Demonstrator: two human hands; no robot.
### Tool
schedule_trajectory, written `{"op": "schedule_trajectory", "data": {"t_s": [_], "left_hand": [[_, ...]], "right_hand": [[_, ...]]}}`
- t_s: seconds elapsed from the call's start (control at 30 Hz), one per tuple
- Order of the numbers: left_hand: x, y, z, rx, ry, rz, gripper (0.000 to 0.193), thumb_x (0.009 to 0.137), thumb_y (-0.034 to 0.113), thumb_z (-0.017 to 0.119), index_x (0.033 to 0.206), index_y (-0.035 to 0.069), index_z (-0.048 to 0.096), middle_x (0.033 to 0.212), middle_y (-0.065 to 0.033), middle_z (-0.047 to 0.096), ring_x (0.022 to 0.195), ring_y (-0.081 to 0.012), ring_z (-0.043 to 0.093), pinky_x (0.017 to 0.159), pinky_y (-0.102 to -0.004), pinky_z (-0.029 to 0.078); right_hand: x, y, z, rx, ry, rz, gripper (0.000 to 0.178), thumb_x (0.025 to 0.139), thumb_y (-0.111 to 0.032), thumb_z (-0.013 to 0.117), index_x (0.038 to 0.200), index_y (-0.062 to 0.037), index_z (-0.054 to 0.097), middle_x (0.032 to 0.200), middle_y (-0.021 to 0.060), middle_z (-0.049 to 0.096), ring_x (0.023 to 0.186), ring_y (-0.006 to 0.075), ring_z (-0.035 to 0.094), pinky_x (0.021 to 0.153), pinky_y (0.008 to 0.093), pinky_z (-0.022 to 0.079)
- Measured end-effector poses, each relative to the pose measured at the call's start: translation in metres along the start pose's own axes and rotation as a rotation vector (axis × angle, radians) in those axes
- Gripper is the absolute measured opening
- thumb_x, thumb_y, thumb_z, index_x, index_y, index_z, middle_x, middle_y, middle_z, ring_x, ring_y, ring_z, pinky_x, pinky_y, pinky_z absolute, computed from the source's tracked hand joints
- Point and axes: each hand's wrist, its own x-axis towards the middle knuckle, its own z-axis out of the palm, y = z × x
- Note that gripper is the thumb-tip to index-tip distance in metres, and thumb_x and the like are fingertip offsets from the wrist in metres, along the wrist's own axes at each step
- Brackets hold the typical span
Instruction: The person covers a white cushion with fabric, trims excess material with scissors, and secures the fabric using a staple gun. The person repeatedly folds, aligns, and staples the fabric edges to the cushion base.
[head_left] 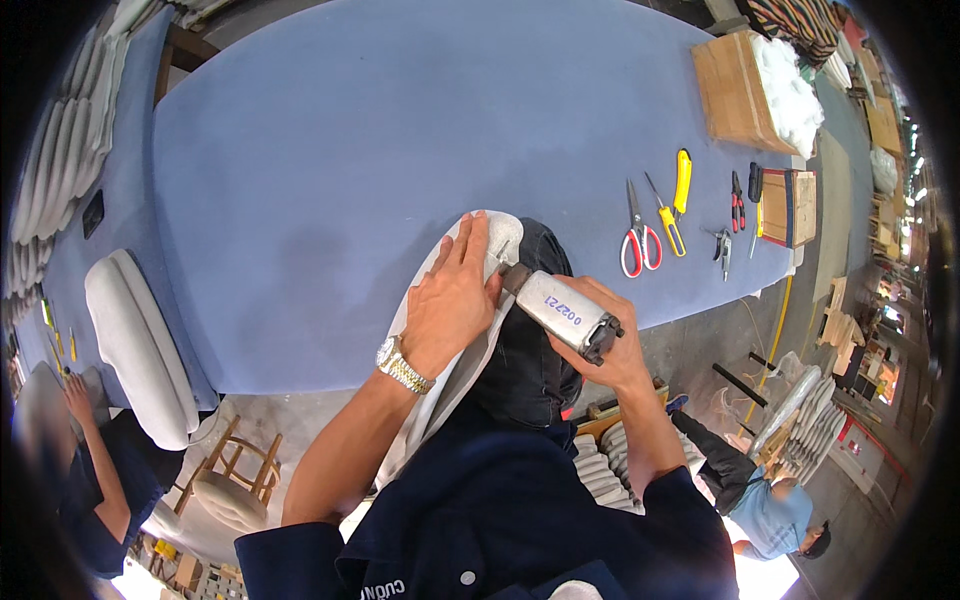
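Observation:
My left hand (452, 303), with a metal watch on its wrist, lies on a long light-grey upholstered pad (505, 232), fingers stretched out over its surface. The pad slants across my lap and rests against the table edge. My right hand (612, 340) is closed round a silver staple gun (560, 305). The gun's dark nose points left at the pad's edge, close to my left thumb. Whether the tip touches the fabric I cannot tell. My dark-clad knee (528, 350) is under the gun and beside the pad.
On the blue-covered table (400, 130) lie red-handled scissors (640, 235), yellow-handled tools (674, 210), pliers (738, 200) and a cutter (722, 250). A carton of white stuffing (735, 90) stands far right. Stacked grey pads (140, 345) are at left. Co-workers are at the lower left and right.

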Motion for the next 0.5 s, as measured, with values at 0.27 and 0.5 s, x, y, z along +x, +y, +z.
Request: {"op": "schedule_trajectory", "data": {"t_s": [0.27,0.5], "left_hand": [[0.002,-0.002,-0.002,-0.042,-0.055,-0.01,0.081,0.093,0.018,0.068,0.163,0.006,0.028,0.165,-0.0207,0.037,0.145,-0.0445,0.045,0.102,-0.0565,0.054],[0.002,-0.001,0.0,-0.063,-0.04,0.003,0.083,0.091,0.014,0.069,0.162,0.004,0.028,0.165,-0.0223,0.037,0.145,-0.0472,0.045,0.101,-0.06,0.053]], "right_hand": [[0.007,-0.005,0.0,0.001,-0.047,0.055,0.057,0.075,-0.012,0.083,0.128,0.0023,0.067,0.112,0.0196,0.073,0.097,0.0336,0.074,0.086,0.037,0.057],[0.014,-0.006,0.002,-0.039,-0.081,0.08,0.055,0.076,-0.011,0.082,0.127,0.0012,0.065,0.119,0.0194,0.072,0.106,0.0373,0.072,0.092,0.0399,0.056]]}}
